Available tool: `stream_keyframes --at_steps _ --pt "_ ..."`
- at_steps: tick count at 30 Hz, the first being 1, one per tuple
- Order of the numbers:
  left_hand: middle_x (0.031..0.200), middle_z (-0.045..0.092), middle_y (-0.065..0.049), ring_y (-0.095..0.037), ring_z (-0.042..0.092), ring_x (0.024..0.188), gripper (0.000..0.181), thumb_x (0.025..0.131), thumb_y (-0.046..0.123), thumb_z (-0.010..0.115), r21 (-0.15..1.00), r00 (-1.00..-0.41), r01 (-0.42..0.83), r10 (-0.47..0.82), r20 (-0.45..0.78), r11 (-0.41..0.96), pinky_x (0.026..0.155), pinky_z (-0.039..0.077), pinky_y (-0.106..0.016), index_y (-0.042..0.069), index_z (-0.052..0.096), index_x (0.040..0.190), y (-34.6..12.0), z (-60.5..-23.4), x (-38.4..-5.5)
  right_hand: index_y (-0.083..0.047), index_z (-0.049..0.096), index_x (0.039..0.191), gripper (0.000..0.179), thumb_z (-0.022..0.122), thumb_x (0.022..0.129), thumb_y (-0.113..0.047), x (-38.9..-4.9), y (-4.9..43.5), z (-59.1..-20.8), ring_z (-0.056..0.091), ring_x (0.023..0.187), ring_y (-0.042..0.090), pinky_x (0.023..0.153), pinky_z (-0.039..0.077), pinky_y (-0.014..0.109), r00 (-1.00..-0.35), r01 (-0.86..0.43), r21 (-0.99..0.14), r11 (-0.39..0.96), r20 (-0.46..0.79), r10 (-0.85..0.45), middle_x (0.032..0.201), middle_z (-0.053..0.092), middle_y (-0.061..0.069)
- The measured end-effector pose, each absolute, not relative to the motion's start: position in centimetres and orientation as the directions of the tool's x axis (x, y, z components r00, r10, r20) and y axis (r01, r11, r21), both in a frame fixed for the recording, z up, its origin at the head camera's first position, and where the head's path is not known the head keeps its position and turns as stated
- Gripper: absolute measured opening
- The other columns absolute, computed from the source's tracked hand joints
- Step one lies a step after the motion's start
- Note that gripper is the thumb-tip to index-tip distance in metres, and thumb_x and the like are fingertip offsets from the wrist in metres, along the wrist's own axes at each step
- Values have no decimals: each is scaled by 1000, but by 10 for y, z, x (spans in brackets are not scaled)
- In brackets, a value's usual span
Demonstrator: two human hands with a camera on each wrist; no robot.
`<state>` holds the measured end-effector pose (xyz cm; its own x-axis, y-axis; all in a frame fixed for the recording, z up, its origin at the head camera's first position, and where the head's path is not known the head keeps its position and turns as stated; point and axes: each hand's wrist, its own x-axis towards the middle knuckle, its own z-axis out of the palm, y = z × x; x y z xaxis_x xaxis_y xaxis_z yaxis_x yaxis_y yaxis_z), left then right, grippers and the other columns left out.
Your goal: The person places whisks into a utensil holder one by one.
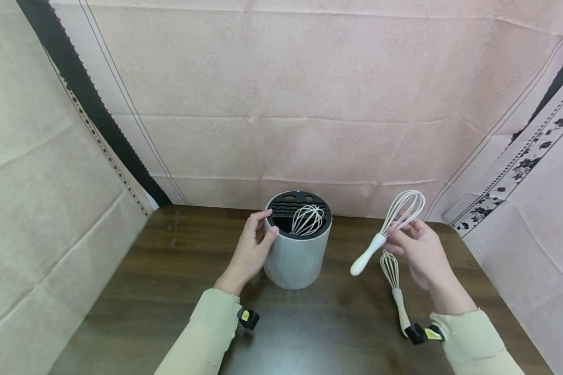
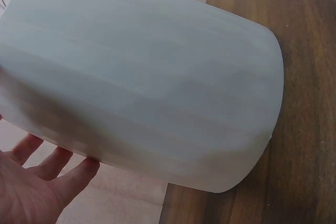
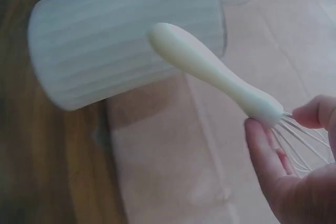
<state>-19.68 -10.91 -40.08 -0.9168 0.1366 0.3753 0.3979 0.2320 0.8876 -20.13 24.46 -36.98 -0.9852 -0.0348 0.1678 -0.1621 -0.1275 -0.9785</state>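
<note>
A pale grey utensil holder [image 1: 294, 265] with a black slotted top stands upright on the table. One whisk [image 1: 308, 220] sits in its large opening, wire end up. My left hand [image 1: 249, 249] holds the holder's left side near the rim, thumb in front and fingers farther back; the left wrist view shows fingertips against its wall [image 2: 147, 77]. To the right, my right hand [image 1: 415, 250] pinches a white whisk [image 1: 369, 255] where handle and wires meet. Its handle [image 3: 210, 72] points down-left, toward the holder. Below that hand, a smaller whisk [image 1: 400, 302] lies on the table.
The dark wooden table [image 1: 169, 312] ends at a pale cloth backdrop [image 1: 281, 104] just behind the holder. More cloth hangs along the left [image 1: 42, 224] and right sides. A black wrist camera [image 1: 416, 334] overlaps the lying whisk's handle end in the head view.
</note>
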Motion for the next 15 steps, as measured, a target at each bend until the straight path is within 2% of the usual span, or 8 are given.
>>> stream_keyframes --at_steps 4,9,15 --pt "145 34 -13 -35 38 133 45 102 22 50 886 -917 398 136 376 236 105 34 -56 9 37 143 -109 -400 -197 5 23 143 67 65 91 -2 -204 234 -352 62 94 17 83 55 35 -972 -234 -933 -272 229 51 112 49 14" --pt "146 34 -12 -33 38 133 46 102 22 50 888 -921 388 135 365 249 106 35 -51 10 37 143 -110 -400 -196 -3 30 137 59 66 90 -1 -209 214 -334 60 92 20 83 55 35 -944 -326 -849 -415 272 186 114 46 15" --pt "146 34 -12 -34 37 134 46 102 22 51 887 -921 389 134 366 248 105 35 -53 9 37 143 -109 -399 -195 -5 30 135 60 67 87 3 -221 182 -320 63 94 26 85 54 42 -901 -426 -730 -535 289 323 115 45 18"
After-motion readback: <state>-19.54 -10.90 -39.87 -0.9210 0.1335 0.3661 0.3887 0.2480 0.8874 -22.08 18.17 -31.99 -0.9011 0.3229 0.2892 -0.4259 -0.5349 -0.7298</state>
